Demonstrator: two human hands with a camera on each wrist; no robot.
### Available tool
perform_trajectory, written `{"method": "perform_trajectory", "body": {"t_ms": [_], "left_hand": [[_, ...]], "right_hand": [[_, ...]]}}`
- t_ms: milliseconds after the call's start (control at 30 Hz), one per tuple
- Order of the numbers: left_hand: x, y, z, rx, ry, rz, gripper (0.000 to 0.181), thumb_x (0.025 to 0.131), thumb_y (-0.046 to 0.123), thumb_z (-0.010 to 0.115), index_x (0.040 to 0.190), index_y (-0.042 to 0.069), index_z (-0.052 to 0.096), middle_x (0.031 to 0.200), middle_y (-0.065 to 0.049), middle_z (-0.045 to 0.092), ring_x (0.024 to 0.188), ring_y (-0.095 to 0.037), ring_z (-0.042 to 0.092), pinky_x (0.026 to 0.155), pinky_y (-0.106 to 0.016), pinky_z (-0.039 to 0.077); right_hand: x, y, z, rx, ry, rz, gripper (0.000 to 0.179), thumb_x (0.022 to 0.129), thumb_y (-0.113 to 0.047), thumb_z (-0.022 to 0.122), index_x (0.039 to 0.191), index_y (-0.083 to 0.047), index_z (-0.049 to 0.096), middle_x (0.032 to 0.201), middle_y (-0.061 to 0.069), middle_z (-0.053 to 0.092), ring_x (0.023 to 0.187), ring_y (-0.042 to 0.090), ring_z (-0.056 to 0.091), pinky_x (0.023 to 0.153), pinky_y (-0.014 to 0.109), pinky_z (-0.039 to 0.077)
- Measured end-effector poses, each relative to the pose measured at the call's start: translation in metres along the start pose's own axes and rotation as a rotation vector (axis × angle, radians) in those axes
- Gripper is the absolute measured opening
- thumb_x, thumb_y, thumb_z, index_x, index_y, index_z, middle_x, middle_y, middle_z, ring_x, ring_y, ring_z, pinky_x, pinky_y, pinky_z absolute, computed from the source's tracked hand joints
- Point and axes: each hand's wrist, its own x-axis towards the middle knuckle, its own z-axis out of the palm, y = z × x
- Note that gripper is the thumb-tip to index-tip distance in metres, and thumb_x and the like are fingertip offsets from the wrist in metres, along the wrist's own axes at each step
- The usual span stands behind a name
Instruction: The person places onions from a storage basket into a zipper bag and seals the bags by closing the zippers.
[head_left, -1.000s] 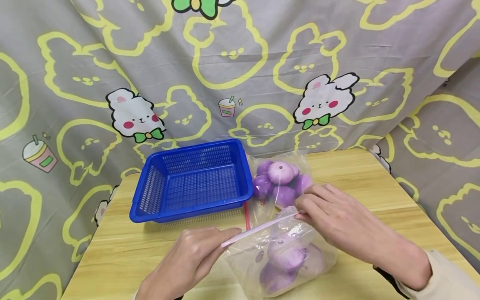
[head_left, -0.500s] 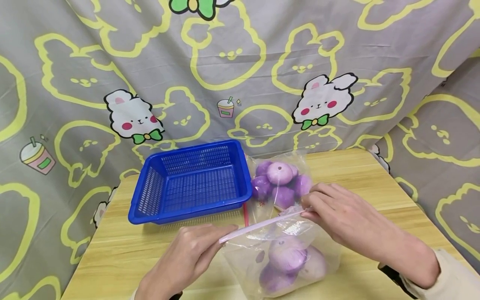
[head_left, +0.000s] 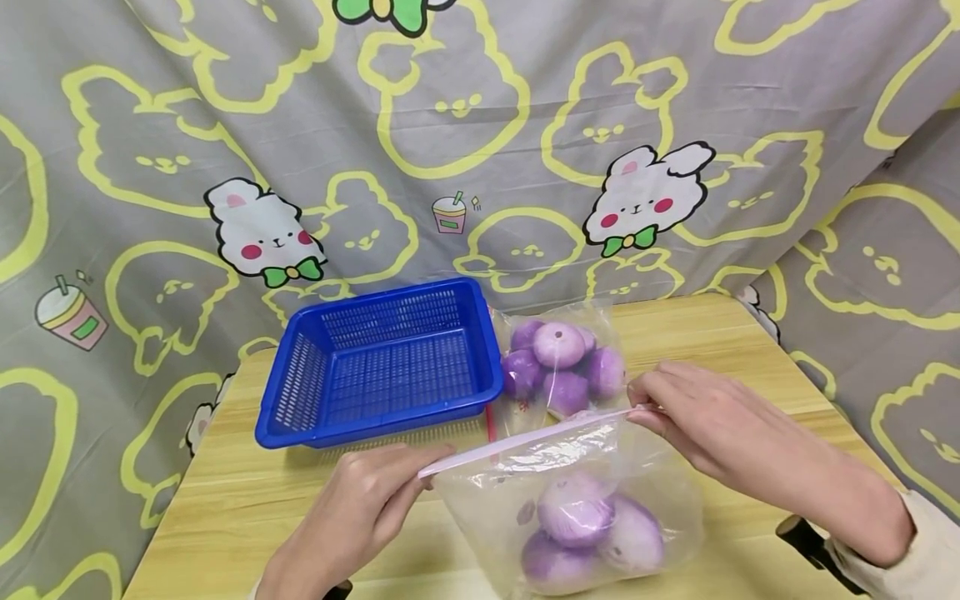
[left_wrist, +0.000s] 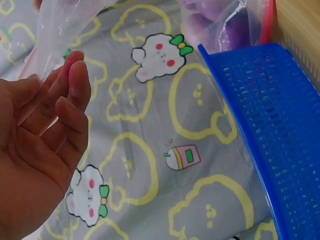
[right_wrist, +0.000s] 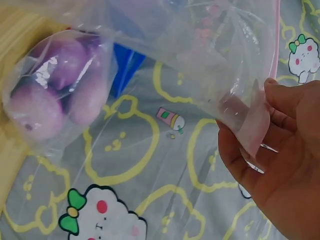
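Observation:
A clear zip bag (head_left: 480, 508) with a pale pink strip (head_left: 525, 442) along its top hangs between my hands. Inside, at the bottom, lie several round purple-and-white things (head_left: 576, 510) that look like onions. My left hand (head_left: 352, 504) pinches the left end of the strip; the left wrist view shows the plastic between thumb and fingers. At the other end my right hand (head_left: 738, 437) pinches the top corner, and the right wrist view shows folded plastic in its fingers. The strip is pulled nearly straight; whether it is sealed I cannot tell.
Behind it a second clear bag (head_left: 611, 321) of similar purple things (head_left: 561, 345), with a red strip (head_left: 491, 423), lies against a blue mesh basket (head_left: 390, 412). They stand on a wooden table (head_left: 217, 492). A patterned grey cloth (head_left: 517, 133) hangs behind.
My right hand has moved right and my left hand left, drawing the bag's top edge wider and straighter. The bag has spread out, while the basket and second bag stay put.

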Motion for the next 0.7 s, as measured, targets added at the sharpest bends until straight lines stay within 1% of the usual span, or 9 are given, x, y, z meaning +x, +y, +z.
{"method": "perform_trajectory", "body": {"t_ms": [100,167,233,300,367,433,533,600,700], "left_hand": [[-0.002,-0.003,-0.001,0.013,0.001,-0.015,0.039,0.084,-0.005,0.070,0.118,0.013,0.072,0.100,0.005,0.075,0.087,-0.010,0.071,0.075,-0.024,0.057],[-0.003,-0.005,-0.001,0.018,0.007,-0.025,0.039,0.082,-0.007,0.071,0.116,0.012,0.073,0.093,0.007,0.074,0.081,-0.006,0.068,0.073,-0.021,0.056],[-0.004,-0.008,-0.001,0.018,0.016,-0.033,0.038,0.081,-0.007,0.072,0.115,0.012,0.073,0.088,0.009,0.072,0.076,-0.003,0.065,0.070,-0.017,0.054],[-0.005,-0.012,-0.001,0.015,0.032,-0.028,0.036,0.082,-0.008,0.070,0.112,0.011,0.073,0.083,0.010,0.069,0.072,0.000,0.060,0.066,-0.014,0.050],[-0.005,-0.015,0.000,0.015,0.041,-0.020,0.034,0.084,-0.008,0.068,0.111,0.011,0.073,0.080,0.011,0.067,0.070,0.001,0.056,0.062,-0.012,0.046],[-0.005,-0.018,0.001,0.015,0.044,-0.016,0.032,0.085,-0.008,0.067,0.109,0.011,0.072,0.079,0.011,0.065,0.069,0.002,0.054,0.061,-0.012,0.044],[-0.002,-0.021,0.003,0.010,0.026,-0.041,0.029,0.087,-0.007,0.065,0.108,0.012,0.072,0.078,0.012,0.065,0.067,0.003,0.052,0.058,-0.010,0.043],[0.000,-0.023,0.004,-0.006,0.015,-0.064,0.028,0.089,-0.006,0.064,0.107,0.013,0.073,0.077,0.012,0.065,0.065,0.004,0.051,0.056,-0.009,0.042],[0.005,-0.029,0.006,-0.040,-0.011,-0.085,0.026,0.091,-0.007,0.063,0.106,0.012,0.073,0.074,0.012,0.063,0.061,0.006,0.048,0.052,-0.008,0.039]], "right_hand": [[-0.004,0.004,0.000,0.001,-0.007,0.023,0.033,0.107,-0.044,0.035,0.094,-0.022,0.055,0.081,-0.020,0.041,0.071,-0.004,0.039,0.063,0.012,0.035],[-0.007,0.007,0.000,-0.009,-0.003,0.037,0.032,0.107,-0.044,0.036,0.094,-0.022,0.056,0.080,-0.021,0.042,0.070,-0.004,0.040,0.063,0.013,0.036],[-0.010,0.011,0.000,-0.022,0.004,0.050,0.032,0.107,-0.044,0.036,0.095,-0.021,0.056,0.080,-0.020,0.043,0.070,-0.004,0.041,0.062,0.014,0.038],[-0.013,0.015,-0.001,-0.032,0.008,0.061,0.032,0.107,-0.044,0.037,0.096,-0.020,0.056,0.080,-0.020,0.044,0.070,-0.003,0.042,0.061,0.015,0.039],[-0.017,0.018,-0.002,-0.044,0.006,0.072,0.026,0.106,-0.040,0.043,0.097,-0.020,0.056,0.081,-0.020,0.046,0.070,-0.003,0.043,0.060,0.016,0.040],[-0.020,0.021,-0.002,-0.047,-0.004,0.085,0.016,0.104,-0.034,0.052,0.097,-0.020,0.056,0.081,-0.020,0.046,0.069,-0.003,0.043,0.060,0.016,0.039],[-0.022,0.022,-0.002,-0.045,-0.017,0.095,0.007,0.099,-0.024,0.062,0.098,-0.020,0.056,0.080,-0.021,0.046,0.068,-0.004,0.043,0.059,0.015,0.039],[-0.022,0.023,-0.002,-0.031,-0.007,0.100,0.007,0.099,-0.022,0.062,0.098,-0.020,0.056,0.080,-0.020,0.047,0.067,-0.004,0.043,0.058,0.013,0.038],[-0.021,0.024,-0.002,-0.006,0.035,0.095,0.012,0.103,-0.029,0.055,0.097,-0.018,0.057,0.078,-0.019,0.046,0.066,-0.004,0.043,0.058,0.011,0.037]]}}
